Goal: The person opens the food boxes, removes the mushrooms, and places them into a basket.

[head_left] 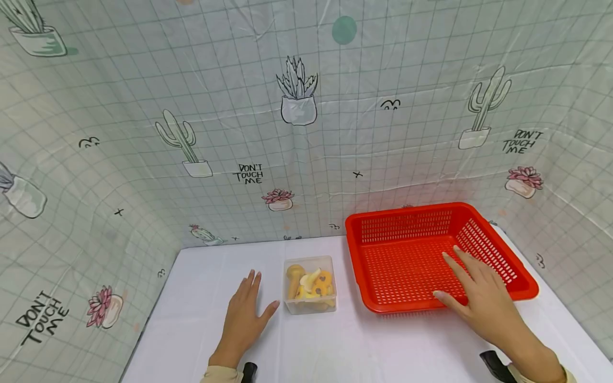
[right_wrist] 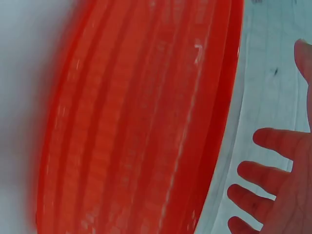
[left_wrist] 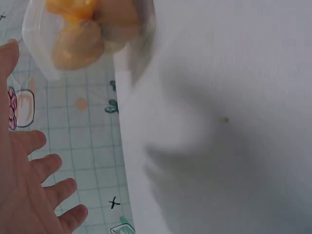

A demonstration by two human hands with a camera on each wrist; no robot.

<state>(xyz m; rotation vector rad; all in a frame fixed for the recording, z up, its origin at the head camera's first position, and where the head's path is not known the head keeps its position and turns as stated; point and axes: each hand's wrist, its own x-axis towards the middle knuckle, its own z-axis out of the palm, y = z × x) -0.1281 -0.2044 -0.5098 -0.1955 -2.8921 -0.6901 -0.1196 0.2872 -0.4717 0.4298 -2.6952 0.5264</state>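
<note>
A clear plastic box [head_left: 310, 307] stands on the white table, holding several yellow, orange and brown pieces [head_left: 311, 284] that look like toy food. Just left of it is my left hand [head_left: 242, 317], fingers straight and thumb spread toward the box's side. The left wrist view shows the left palm [left_wrist: 24, 195] with nothing in it, and part of the box [left_wrist: 41, 53] above. My right hand [head_left: 486, 303] hovers over the near right part of a red plastic basket [head_left: 407, 276], fingers spread. In the right wrist view the right fingers [right_wrist: 265, 175] hold nothing, beside the basket's red side [right_wrist: 131, 126].
A white cloth covers the table [head_left: 210, 282]. Behind it and at both sides hangs a grid-patterned curtain [head_left: 325, 143] printed with cacti and lettering. The basket's back rim lies close to the curtain, and its right end is near the table's right edge.
</note>
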